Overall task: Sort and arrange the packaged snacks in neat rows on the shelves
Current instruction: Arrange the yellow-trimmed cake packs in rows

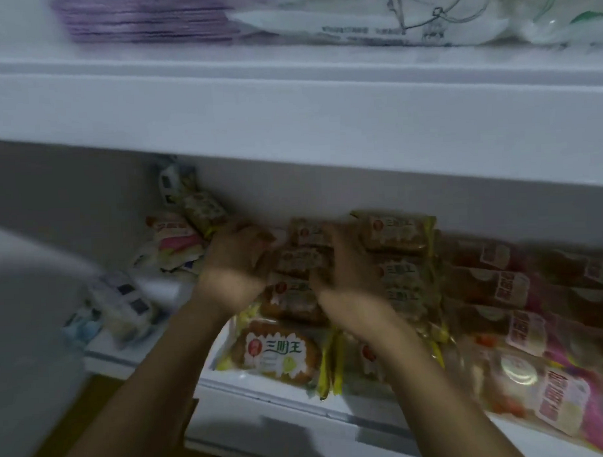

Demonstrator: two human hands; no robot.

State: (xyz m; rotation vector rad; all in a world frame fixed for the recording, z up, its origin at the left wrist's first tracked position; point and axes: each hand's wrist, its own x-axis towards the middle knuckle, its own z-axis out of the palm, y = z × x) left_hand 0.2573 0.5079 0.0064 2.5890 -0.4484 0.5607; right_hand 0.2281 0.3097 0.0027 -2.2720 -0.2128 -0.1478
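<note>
Yellow-edged bread packs lie in rows on the white lower shelf. My left hand and my right hand both reach into the back of the shelf. Between them sits one yellow bread pack, gripped at its left end by my left hand and at its right end by my right hand. Motion blur hides the exact finger positions. A further stack of the same packs stands just right of my right hand.
Pink-labelled snack packs fill the shelf's right side. Loose mixed packets pile at the back left, and small white packets sit on a lower ledge at left. The upper shelf overhangs, carrying purple plates and white bags.
</note>
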